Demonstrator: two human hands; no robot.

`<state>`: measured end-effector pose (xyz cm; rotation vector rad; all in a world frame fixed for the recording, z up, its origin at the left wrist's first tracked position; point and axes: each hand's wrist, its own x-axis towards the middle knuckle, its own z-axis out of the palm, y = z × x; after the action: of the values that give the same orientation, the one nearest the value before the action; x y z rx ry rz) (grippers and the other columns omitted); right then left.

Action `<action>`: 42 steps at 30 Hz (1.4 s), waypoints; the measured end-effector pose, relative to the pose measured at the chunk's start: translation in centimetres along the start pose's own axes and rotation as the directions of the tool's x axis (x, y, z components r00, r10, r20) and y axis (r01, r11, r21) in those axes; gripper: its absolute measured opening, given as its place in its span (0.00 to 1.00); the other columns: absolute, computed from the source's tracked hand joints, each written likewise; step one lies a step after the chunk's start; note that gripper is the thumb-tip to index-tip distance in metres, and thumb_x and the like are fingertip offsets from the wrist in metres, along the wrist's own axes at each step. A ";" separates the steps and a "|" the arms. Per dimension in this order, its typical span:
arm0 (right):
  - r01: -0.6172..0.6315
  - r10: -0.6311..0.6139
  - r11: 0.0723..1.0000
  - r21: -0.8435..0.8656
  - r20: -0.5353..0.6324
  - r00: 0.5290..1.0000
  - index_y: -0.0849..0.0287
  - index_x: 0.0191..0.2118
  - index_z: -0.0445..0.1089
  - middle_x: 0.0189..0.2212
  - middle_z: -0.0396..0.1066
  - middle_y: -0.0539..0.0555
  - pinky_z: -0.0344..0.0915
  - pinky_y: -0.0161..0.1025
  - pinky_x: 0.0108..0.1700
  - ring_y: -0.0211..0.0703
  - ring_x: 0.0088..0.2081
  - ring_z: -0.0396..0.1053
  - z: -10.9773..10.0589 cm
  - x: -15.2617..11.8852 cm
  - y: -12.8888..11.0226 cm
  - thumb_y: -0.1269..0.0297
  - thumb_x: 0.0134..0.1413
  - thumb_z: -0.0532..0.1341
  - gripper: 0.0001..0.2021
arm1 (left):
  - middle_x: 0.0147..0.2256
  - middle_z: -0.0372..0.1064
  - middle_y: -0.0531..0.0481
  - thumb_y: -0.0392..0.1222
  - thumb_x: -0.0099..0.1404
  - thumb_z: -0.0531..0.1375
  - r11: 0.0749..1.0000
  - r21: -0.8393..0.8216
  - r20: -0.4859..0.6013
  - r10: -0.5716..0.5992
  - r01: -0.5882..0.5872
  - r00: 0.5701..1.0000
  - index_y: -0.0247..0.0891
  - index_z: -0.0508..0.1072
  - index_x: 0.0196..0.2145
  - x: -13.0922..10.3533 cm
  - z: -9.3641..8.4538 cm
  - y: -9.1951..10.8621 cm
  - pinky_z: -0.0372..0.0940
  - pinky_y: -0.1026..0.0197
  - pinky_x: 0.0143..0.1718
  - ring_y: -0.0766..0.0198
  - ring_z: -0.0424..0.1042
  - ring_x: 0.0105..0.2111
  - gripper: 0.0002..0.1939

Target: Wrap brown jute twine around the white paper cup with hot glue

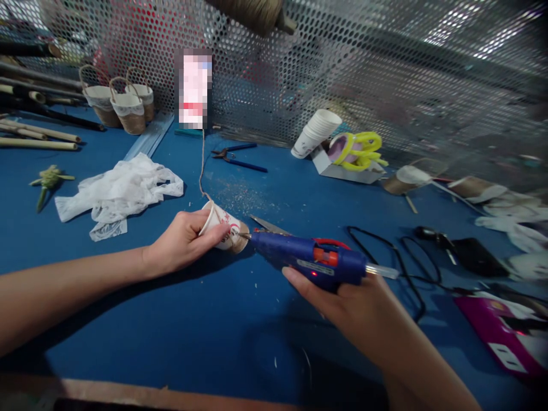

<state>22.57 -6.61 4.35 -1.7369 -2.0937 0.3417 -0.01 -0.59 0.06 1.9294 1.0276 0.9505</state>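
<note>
My left hand [190,237] is closed around a white paper cup [222,220] with red print, tipped on its side with the base toward the right. Brown twine [202,165] runs from the cup's mouth back across the table, and some twine is wrapped near its base. In my right hand [338,297] is a blue hot glue gun [308,257] with a clear glue stick in its rear and a red light lit. Its nozzle is at the twine-wrapped end of the cup; whether it touches is hard to tell. Scissors [269,224] lie partly hidden behind the gun.
White lace [124,188] lies at left, near twine-covered cup baskets [128,111] and sticks [38,142]. Pliers [240,160] rest behind the cup. Stacked paper cups [317,131] lean by a white box [346,171]. A black cable [398,257] loops at right. Perforated metal [274,85] walls the back.
</note>
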 end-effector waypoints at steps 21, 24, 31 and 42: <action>0.017 -0.023 0.997 0.070 0.085 0.996 0.56 0.23 0.66 0.18 0.68 0.50 0.65 0.36 0.24 0.40 0.21 0.67 -0.4 0.3 -0.7 0.57 0.49 0.56 0.11 | 0.27 0.72 0.47 0.44 0.62 0.51 0.999 -0.006 0.003 -0.054 0.054 0.999 0.30 0.74 0.30 0.0 0.2 -0.4 0.64 0.66 0.28 0.66 0.68 0.26 0.16; 0.017 -0.025 0.995 0.094 0.092 0.995 0.55 0.23 0.66 0.18 0.68 0.50 0.66 0.36 0.25 0.40 0.21 0.67 -0.4 0.4 -1.0 0.58 0.50 0.54 0.10 | 0.28 0.72 0.46 0.44 0.62 0.50 0.997 -0.014 0.009 -0.075 0.075 0.997 0.30 0.74 0.32 0.0 0.2 -0.4 0.64 0.65 0.28 0.66 0.68 0.26 0.17; 0.016 -0.030 0.994 0.109 0.126 0.992 0.56 0.26 0.68 0.18 0.69 0.49 0.64 0.35 0.20 0.42 0.22 0.68 -0.4 0.1 -0.9 0.59 0.50 0.56 0.08 | 0.28 0.72 0.46 0.45 0.62 0.49 0.995 -0.011 0.021 -0.096 0.096 0.995 0.30 0.74 0.32 0.0 0.2 -0.4 0.63 0.65 0.28 0.66 0.67 0.26 0.18; 0.230 -0.237 0.958 -0.174 -0.020 0.971 0.58 0.23 0.70 0.12 0.62 0.48 0.59 0.31 0.18 0.35 0.15 0.61 -0.4 0.6 -0.1 0.59 0.52 0.54 0.14 | 0.23 0.69 0.48 0.43 0.62 0.50 1.000 0.007 -0.004 -0.003 0.003 1.000 0.30 0.72 0.24 0.1 0.2 -0.2 0.61 0.67 0.25 0.68 0.64 0.23 0.17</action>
<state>22.55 -6.08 4.83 -1.5470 -2.3263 0.0592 0.10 -0.47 -0.20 1.9325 1.0369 0.9505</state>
